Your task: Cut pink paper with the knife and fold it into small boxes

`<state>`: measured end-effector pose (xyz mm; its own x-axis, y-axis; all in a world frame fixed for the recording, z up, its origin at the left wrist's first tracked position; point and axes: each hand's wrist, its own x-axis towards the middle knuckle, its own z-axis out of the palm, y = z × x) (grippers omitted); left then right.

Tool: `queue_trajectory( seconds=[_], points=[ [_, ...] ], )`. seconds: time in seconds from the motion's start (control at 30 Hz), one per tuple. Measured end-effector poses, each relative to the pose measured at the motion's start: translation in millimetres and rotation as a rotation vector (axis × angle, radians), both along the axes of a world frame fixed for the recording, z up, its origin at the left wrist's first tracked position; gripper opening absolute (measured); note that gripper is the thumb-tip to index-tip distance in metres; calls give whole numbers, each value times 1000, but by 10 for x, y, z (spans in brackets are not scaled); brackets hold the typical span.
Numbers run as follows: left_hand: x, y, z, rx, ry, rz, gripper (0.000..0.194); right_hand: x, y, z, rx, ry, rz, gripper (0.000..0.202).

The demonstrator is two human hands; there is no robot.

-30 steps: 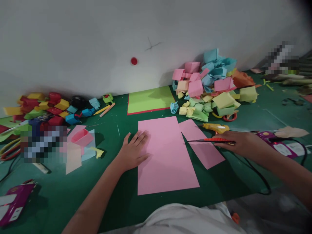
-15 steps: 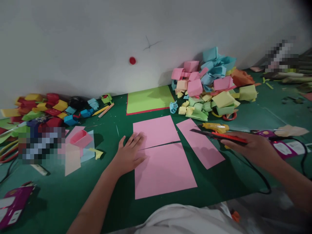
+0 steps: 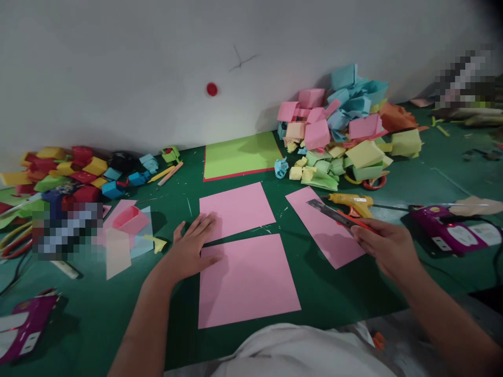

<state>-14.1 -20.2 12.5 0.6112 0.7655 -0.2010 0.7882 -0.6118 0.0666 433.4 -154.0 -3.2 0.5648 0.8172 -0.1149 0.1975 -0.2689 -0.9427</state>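
Note:
Two pink paper sheets lie on the green table, an upper one [image 3: 239, 209] and a larger lower one [image 3: 249, 283], with a narrow gap between them. My left hand [image 3: 192, 246] rests spread across their left edges, fingers on the upper sheet and thumb on the lower. In my right hand [image 3: 379, 243] is a red-handled cutter knife [image 3: 334, 213], its long blade pointing left above a pink paper strip [image 3: 324, 228]. The strip lies slanted to the right of the two sheets.
A yellow glue gun [image 3: 351, 201] lies behind the knife. Folded paper pieces [image 3: 334, 131] are heaped at the back right, colourful blocks [image 3: 78, 167] at the back left. A green sheet [image 3: 239, 156] lies by the wall; purple devices [image 3: 448, 228] stand at both sides.
My left hand has shifted left with the two sheets, and the gap between them is wider. The knife in my right hand has moved slightly left and tilts more steeply.

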Motion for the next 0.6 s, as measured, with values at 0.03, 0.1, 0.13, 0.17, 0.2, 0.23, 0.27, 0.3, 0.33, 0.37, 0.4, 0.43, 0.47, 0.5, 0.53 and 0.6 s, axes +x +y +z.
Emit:
queue_trajectory(
  seconds=[0.03, 0.1, 0.13, 0.17, 0.2, 0.23, 0.27, 0.3, 0.33, 0.37, 0.4, 0.43, 0.47, 0.5, 0.53, 0.6],
  points=[
    [-20, 3, 4, -16, 8, 11, 93, -8, 7, 6, 12, 44, -4, 31],
    [-55, 7, 8, -35, 19, 37, 93, -19, 25, 21, 40, 108, -6, 25],
    [-68, 8, 8, -37, 22, 50, 94, -22, 34, 24, 52, 131, 0, 24],
    [-79, 8, 6, -34, 24, 65, 96, -24, 44, 22, 61, 150, 11, 22],
    [-87, 8, 2, -27, 25, 77, 98, -24, 52, 13, 68, 164, 25, 22],
    [-92, 7, -3, -18, 24, 87, 100, -22, 57, -4, 71, 172, 42, 21],
    [-96, 7, -7, -10, 23, 94, 102, -16, 59, -26, 68, 174, 61, 19],
    [-97, 6, -11, -4, 21, 98, 102, -7, 57, -52, 63, 170, 81, 18],
    [-96, 4, -13, -1, 18, 100, 103, 4, 53, -79, 56, 160, 99, 17],
    [-93, 3, -12, 0, 15, 99, 103, 19, 47, -105, 50, 146, 115, 16],
    [-90, 1, -11, -1, 13, 99, 103, 34, 41, -128, 43, 128, 131, 15],
    [-86, -1, -9, 0, 11, 99, 102, 50, 35, -148, 39, 105, 144, 16],
    [-82, -3, -6, 0, 10, 99, 102, 66, 29, -165, 36, 80, 156, 17],
    [-79, -5, -5, 0, 10, 100, 102, 81, 25, -180, 33, 51, 169, 18],
    [-76, -6, -6, -1, 12, 102, 102, 94, 22, -192, 27, 17, 184, 18],
    [-74, -9, -14, -4, 13, 103, 103, 113, 17, -215, 6, -81, 220, 19]
  ],
)
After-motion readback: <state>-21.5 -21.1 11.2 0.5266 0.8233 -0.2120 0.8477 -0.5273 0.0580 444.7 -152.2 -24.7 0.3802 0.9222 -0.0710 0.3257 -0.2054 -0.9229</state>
